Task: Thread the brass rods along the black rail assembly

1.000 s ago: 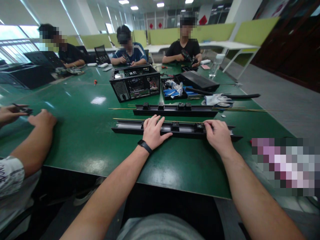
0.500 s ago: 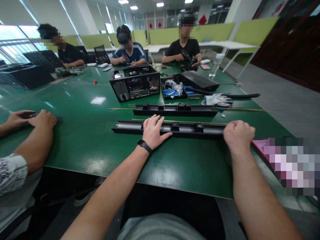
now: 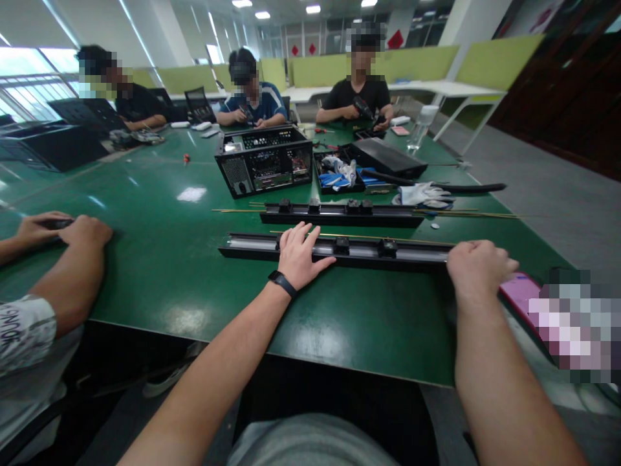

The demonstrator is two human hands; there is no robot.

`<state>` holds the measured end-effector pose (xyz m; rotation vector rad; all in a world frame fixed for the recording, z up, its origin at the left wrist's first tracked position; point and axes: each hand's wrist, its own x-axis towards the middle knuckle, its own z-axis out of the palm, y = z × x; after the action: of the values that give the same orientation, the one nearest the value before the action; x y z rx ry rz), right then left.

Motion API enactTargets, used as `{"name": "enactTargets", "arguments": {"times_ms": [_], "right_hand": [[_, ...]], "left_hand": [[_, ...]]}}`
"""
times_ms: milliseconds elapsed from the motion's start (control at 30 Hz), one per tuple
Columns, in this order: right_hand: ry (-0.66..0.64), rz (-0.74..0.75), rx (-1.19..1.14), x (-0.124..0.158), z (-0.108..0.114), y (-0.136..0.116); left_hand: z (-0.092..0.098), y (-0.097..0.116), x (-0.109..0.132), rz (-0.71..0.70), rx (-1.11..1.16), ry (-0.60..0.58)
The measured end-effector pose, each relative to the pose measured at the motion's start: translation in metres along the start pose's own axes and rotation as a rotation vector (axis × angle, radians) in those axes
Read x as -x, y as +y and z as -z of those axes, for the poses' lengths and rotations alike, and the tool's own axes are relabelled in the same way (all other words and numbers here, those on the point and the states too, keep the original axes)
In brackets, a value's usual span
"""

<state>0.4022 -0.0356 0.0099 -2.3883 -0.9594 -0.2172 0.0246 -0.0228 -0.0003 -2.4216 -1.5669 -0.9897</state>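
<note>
My left hand lies with fingers spread over the nearer long black channel, pressing across its left-middle part. Black blocks, among them one at the centre and one farther right, sit in its pale inner strip. A thin brass-coloured rod runs along the channel's back edge toward my right hand. That hand is a closed fist at the channel's right end and appears to grip the rod; the gripped part is hidden. Behind lies a second black channel with similar blocks.
More thin rods stick out beside the second channel. Farther back are an open computer case, gloves, a black tube and a water bottle. A pink-screened phone lies right. A co-worker's hands are left; others sit opposite.
My right fist has moved right, away from the channel's end, and the brass-coloured rod has slid right with it. My left hand stays on the channel.
</note>
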Motion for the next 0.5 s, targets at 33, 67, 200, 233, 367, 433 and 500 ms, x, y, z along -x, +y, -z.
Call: {"name": "enactTargets", "arguments": {"times_ms": [33,67,200,233,367,433,500], "right_hand": [[-0.016,0.002,0.013,0.0000,0.0008,-0.0006],[-0.021,0.006,0.019,0.0000,0.0015,-0.0012],[0.014,0.018,-0.002,-0.0006,0.0009,-0.0014],[0.024,0.006,-0.007,-0.0008,0.0001,-0.0009],[0.059,-0.045,-0.033,-0.0017,-0.0038,0.0014],[0.068,-0.044,-0.043,-0.0025,-0.0053,0.0025],[0.057,-0.039,-0.038,-0.0038,-0.0059,0.0035]], "left_hand": [[0.0000,0.0001,0.0000,0.001,-0.003,-0.003],[-0.0001,0.0001,0.0001,0.002,-0.005,-0.006],[-0.0005,-0.0004,0.0002,-0.002,-0.009,-0.005],[-0.0006,-0.0007,0.0003,-0.004,-0.009,-0.002],[-0.0007,-0.0018,0.0004,-0.009,-0.008,0.008],[-0.0005,-0.0020,0.0005,-0.009,-0.008,0.006],[-0.0003,-0.0019,0.0005,-0.011,-0.008,0.003]]}}
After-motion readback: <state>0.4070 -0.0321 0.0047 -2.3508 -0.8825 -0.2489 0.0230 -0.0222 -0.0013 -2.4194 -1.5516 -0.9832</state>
